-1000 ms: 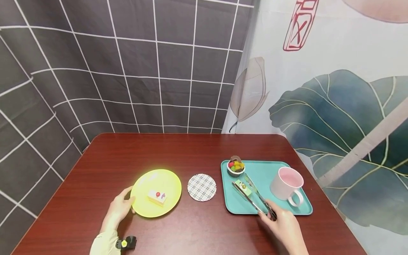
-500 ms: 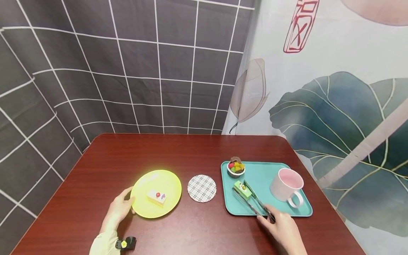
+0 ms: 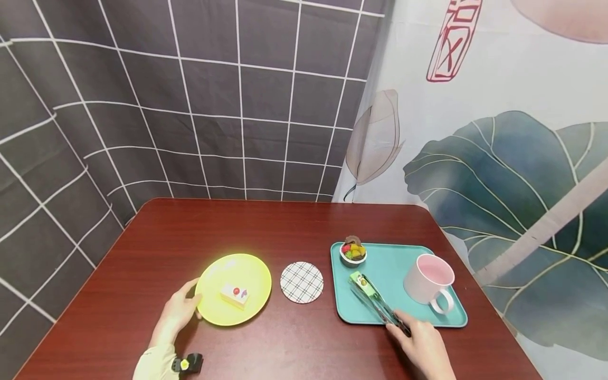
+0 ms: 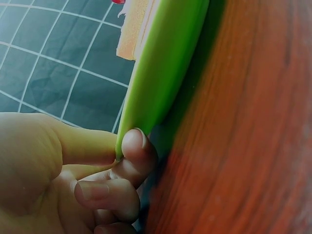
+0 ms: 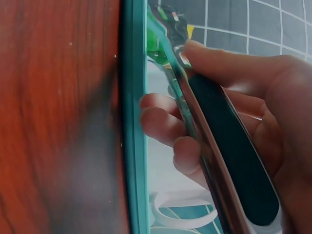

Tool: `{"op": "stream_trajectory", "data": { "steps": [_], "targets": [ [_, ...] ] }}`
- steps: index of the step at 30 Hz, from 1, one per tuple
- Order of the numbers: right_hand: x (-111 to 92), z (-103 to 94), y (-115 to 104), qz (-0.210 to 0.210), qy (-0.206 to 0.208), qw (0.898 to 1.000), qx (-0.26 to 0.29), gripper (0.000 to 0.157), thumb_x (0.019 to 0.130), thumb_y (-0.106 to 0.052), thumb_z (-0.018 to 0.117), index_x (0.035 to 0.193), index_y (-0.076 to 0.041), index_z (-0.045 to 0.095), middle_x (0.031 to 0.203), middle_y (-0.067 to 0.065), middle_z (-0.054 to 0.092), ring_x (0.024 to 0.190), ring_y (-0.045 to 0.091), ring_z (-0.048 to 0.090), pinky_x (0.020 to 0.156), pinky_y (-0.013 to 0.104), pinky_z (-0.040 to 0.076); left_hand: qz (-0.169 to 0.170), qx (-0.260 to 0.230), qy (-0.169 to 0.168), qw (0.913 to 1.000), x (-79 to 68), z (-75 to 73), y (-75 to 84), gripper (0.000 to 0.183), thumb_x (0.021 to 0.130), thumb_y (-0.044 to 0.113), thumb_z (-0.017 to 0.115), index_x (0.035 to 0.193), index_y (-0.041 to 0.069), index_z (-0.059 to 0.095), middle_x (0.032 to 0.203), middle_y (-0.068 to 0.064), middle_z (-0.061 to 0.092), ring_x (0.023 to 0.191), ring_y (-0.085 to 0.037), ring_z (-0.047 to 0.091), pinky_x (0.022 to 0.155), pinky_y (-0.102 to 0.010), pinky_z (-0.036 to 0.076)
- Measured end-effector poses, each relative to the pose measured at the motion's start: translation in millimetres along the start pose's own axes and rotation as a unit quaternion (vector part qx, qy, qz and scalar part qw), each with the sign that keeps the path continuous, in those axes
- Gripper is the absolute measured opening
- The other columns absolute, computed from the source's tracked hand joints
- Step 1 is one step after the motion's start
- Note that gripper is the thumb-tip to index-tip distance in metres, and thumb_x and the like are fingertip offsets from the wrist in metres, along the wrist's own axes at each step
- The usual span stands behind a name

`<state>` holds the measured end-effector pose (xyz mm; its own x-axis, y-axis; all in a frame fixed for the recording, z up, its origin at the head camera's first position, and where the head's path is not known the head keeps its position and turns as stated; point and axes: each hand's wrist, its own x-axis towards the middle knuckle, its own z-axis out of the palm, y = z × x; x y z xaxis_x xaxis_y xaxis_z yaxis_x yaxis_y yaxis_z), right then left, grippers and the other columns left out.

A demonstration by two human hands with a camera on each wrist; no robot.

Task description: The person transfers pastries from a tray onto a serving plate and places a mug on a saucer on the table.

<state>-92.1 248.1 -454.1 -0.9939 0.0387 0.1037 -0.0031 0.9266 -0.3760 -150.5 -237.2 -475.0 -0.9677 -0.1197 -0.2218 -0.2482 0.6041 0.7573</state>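
Observation:
My left hand (image 3: 178, 306) pinches the rim of a yellow plate (image 3: 254, 274); in the left wrist view the plate's edge (image 4: 163, 73) lies between thumb and finger, tilted up from the table there. On the plate sits a toy cake slice (image 3: 234, 296) with a red topping. My right hand (image 3: 423, 340) grips metal tongs (image 3: 383, 310) with dark handle panels (image 5: 231, 146). Their tips close around a small green cake (image 3: 356, 276) at the left of a teal tray (image 3: 389, 253); the tongs hide part of that cake.
A pink-white mug (image 3: 420, 282) stands on the tray's right side, its handle toward my right hand. A dessert cup with fruit topping (image 3: 353, 253) is at the tray's back left corner. Between plate and tray lies a round checked coaster (image 3: 301, 282).
The tongs' arms have come together, from spread on either side of the green cake to pressed against it. My left hand and the plate stay put.

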Motion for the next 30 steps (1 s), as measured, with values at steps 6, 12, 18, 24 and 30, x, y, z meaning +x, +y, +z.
{"op": "stream_trajectory", "data": {
  "steps": [6,12,18,24,30],
  "targets": [
    [-2,2.4,1,-0.019,0.049,0.999,-0.001,0.030,0.081,-0.025,0.076,0.106,-0.008,0.074,0.088,0.016,0.075,0.077,0.037,0.069,0.072,0.052,0.051,0.001,0.007,0.000,1.0000,0.1,0.5,-0.2,0.051,0.096,0.015,0.048,0.143,0.001,0.037,0.057,0.000,0.062,0.059,-0.013,0.054,0.069,-0.029,0.036],
    [-4,3.4,-2,-0.045,0.106,0.993,0.009,0.027,0.078,-0.020,0.078,0.102,-0.007,0.076,0.083,0.015,0.075,0.073,0.036,0.069,0.068,0.050,0.051,0.001,0.006,0.003,1.0000,1.3,1.2,-1.5,0.050,0.096,0.015,0.048,0.143,0.001,0.038,0.057,0.000,0.061,0.057,-0.013,0.053,0.066,-0.029,0.035],
    [-3,9.4,-6,-0.086,0.173,0.981,0.019,0.026,0.072,-0.016,0.081,0.097,-0.008,0.076,0.077,0.011,0.074,0.066,0.033,0.068,0.062,0.047,0.050,-0.001,0.007,0.004,1.0000,2.1,0.9,-0.7,0.049,0.097,0.015,0.049,0.143,0.001,0.038,0.058,0.000,0.062,0.058,-0.013,0.053,0.067,-0.029,0.035],
    [-1,15.4,-15,-0.119,0.214,0.969,0.028,0.028,0.069,-0.014,0.083,0.096,-0.011,0.077,0.074,0.006,0.074,0.063,0.030,0.068,0.059,0.043,0.049,-0.005,0.007,0.002,1.0000,1.3,0.9,-0.4,0.050,0.097,0.016,0.049,0.143,0.002,0.037,0.058,0.000,0.063,0.059,-0.012,0.054,0.069,-0.029,0.036],
    [1,19.0,-27,-0.145,0.228,0.962,0.040,0.029,0.068,-0.014,0.084,0.096,-0.014,0.077,0.072,0.001,0.074,0.059,0.023,0.067,0.056,0.037,0.049,-0.005,0.003,0.002,1.0000,0.5,1.1,0.3,0.050,0.097,0.016,0.048,0.144,0.002,0.037,0.058,0.000,0.063,0.059,-0.012,0.054,0.069,-0.029,0.036]
  ]
}}
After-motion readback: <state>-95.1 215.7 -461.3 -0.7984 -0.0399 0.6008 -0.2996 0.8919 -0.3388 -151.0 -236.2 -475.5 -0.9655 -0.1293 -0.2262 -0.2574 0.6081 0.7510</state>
